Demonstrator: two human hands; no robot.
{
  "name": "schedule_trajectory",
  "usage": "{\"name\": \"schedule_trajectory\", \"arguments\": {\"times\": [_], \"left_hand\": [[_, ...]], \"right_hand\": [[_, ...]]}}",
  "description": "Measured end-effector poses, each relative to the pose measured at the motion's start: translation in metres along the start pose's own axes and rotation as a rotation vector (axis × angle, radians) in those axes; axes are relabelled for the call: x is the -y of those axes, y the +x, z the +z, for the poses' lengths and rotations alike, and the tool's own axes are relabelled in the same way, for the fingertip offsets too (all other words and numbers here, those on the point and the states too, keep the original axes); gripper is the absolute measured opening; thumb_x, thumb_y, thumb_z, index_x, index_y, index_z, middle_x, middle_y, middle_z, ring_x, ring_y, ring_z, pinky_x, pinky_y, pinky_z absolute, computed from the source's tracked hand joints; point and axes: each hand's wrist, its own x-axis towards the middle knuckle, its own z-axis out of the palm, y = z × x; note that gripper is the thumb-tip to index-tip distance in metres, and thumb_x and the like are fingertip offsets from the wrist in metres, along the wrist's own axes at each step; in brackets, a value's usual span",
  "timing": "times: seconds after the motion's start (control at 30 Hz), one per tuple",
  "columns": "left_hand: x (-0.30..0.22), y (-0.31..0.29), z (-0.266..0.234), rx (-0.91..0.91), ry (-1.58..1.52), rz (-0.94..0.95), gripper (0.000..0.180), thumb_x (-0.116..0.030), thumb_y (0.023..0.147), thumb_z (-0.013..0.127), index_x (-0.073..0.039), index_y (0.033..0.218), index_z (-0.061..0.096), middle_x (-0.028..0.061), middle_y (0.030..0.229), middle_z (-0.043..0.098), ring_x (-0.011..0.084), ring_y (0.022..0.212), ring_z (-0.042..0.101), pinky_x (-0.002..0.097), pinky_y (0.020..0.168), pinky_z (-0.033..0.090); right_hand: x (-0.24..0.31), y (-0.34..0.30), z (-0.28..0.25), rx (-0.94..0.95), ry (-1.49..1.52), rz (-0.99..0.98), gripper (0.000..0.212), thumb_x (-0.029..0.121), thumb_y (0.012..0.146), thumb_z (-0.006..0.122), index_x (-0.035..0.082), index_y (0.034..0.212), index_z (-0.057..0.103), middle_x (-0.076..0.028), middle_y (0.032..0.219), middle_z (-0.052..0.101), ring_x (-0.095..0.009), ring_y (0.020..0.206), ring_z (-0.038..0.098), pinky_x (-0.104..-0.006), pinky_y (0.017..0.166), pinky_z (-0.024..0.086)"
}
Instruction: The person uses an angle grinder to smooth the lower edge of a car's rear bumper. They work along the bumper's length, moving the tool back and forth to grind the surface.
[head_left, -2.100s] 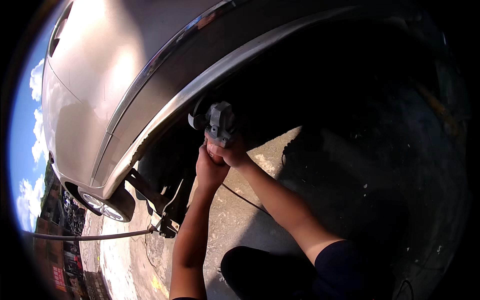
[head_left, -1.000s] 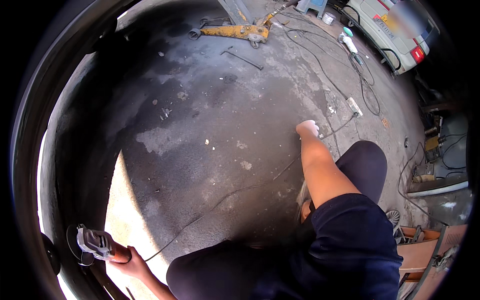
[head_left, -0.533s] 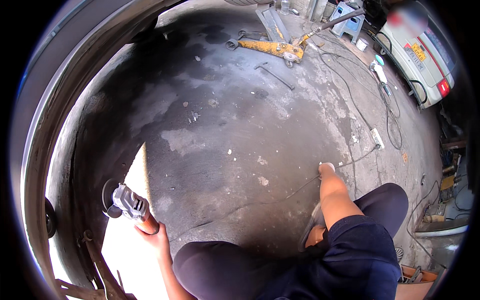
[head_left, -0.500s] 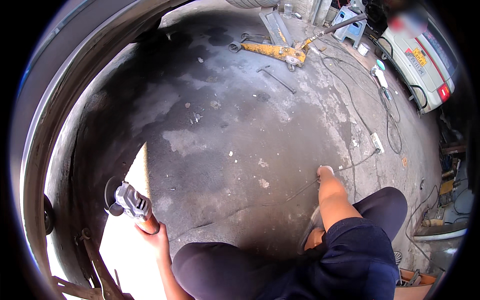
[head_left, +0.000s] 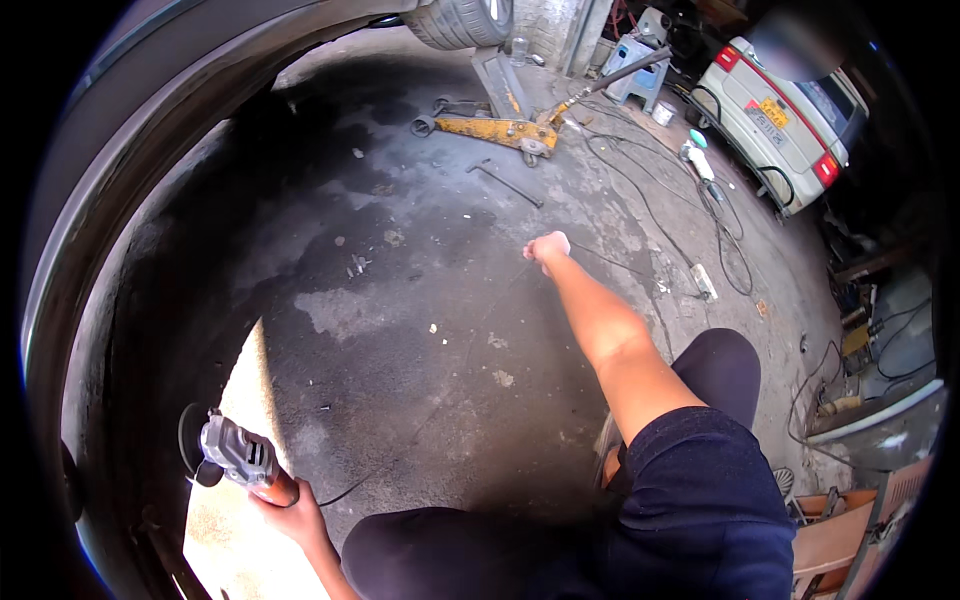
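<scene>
Head view has the left hand (head_left: 294, 517) wrapped around an orange-handled angle grinder (head_left: 243, 455) at lower left, above a sunlit floor patch (head_left: 228, 545), and the right hand (head_left: 548, 249), farther forward, closed around a dark cord (head_left: 605, 258)

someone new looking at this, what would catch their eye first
Probably the grinder in the left hand at the lower left, seen against a sunlit patch of floor. Next, the right hand stretched out near the middle, gripping a dark cord. Then the yellow floor jack at the top centre and the white vehicle at the upper right.
</scene>
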Motion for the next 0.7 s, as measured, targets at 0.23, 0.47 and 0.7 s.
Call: {"name": "schedule_trajectory", "arguments": {"times": [0.23, 0.47, 0.7], "left_hand": [[0.024, -0.002, 0.034, 0.021, -0.107, 0.064, 0.082, -0.009, 0.075, 0.073, 0.008, 0.146, 0.037, 0.021, 0.127, 0.058, 0.0291, 0.11, 0.061, 0.0399, 0.101, 0.047], [0.003, 0.017, 0.043, 0.032, -0.083, 0.004, 0.084, -0.01, 0.074, 0.074, 0.005, 0.147, 0.036, 0.0197, 0.125, 0.058, 0.0271, 0.107, 0.061, 0.0395, 0.097, 0.048], [-0.03, 0.027, -0.008, 0.047, 0.018, 0.096, 0.074, -0.008, 0.071, 0.08, 0.005, 0.136, 0.048, 0.0214, 0.118, 0.063, 0.032, 0.107, 0.063, 0.0412, 0.097, 0.048]], "right_hand": [[0.164, -0.019, -0.157, -0.258, 0.729, -0.837, 0.014, -0.004, 0.1, 0.047, -0.007, 0.112, 0.054, -0.014, 0.094, 0.068, -0.019, 0.068, 0.07, -0.0311, 0.057, 0.061], [0.248, -0.206, -0.011, 0.671, 0.562, -0.883, 0.029, 0.001, 0.094, 0.063, -0.009, 0.12, 0.057, -0.017, 0.098, 0.071, -0.022, 0.076, 0.072, -0.0335, 0.071, 0.061], [0.262, -0.217, 0.079, 0.42, 0.186, -0.562, 0.025, 0.016, 0.092, 0.066, -0.004, 0.106, 0.063, -0.011, 0.089, 0.069, -0.019, 0.08, 0.069, -0.0366, 0.076, 0.057]]}}
